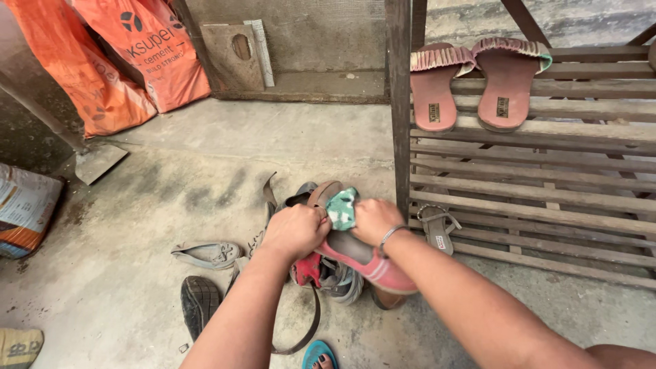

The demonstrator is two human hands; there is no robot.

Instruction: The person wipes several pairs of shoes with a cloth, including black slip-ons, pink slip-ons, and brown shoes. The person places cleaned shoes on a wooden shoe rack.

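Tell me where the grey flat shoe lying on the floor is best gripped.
Judging by its pose, grip the grey flat shoe at the open heel rim on its left end, coming from above: it lies upright, apart from the pile, with the opening facing up.

Both bare forearms reach forward and converge at the middle. The left hand (pixel 295 231) is curled in a fist, knuckles up. The right hand (pixel 374 220) is curled beside it, nearly touching, a thin bangle around its wrist.

head cam | looks steeply down, forward | close above floor (pixel 205 178)
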